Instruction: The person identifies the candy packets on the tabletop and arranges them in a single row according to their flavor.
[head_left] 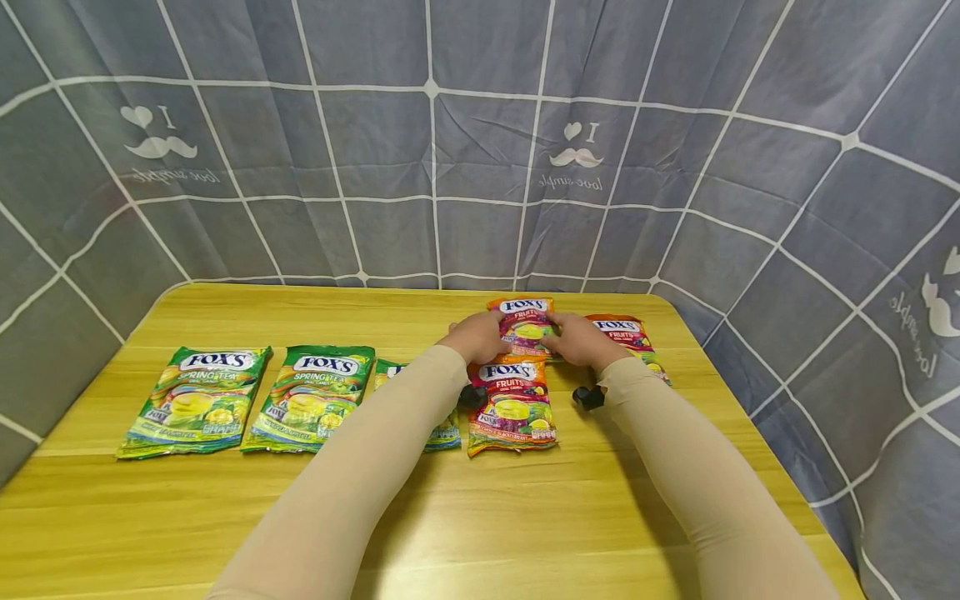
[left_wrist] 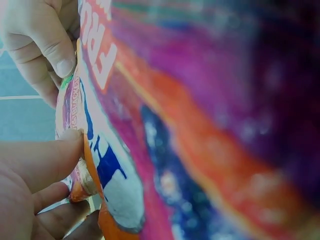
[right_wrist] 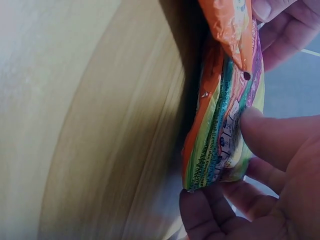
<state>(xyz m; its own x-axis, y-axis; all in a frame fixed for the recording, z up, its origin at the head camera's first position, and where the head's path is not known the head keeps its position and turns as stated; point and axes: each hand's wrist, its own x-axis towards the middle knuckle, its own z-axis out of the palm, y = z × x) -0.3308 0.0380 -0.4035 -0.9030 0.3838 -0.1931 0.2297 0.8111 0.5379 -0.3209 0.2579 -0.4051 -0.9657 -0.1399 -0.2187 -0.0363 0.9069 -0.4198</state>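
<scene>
Both hands grip a red-and-purple FOX'S Fruits candy bag (head_left: 525,327) by its opposite sides, towards the back of the table. My left hand (head_left: 481,336) is at its left edge, and my right hand (head_left: 577,340) is at its right. In the right wrist view, my right thumb lies on one face of the bag (right_wrist: 225,130) with fingers curled behind. A second Fruits bag (head_left: 513,412) lies just in front, and its top meets the lower end of the held one. The left wrist view shows this front bag close up, partly blurred.
Another Fruits bag (head_left: 621,335) lies behind my right wrist, partly covered. To the left are two green FOX'S Spring Tea bags (head_left: 197,400) and a similar green bag (head_left: 446,435), mostly hidden by my left forearm. A grey checked curtain (head_left: 390,167) surrounds the wooden table (head_left: 315,517).
</scene>
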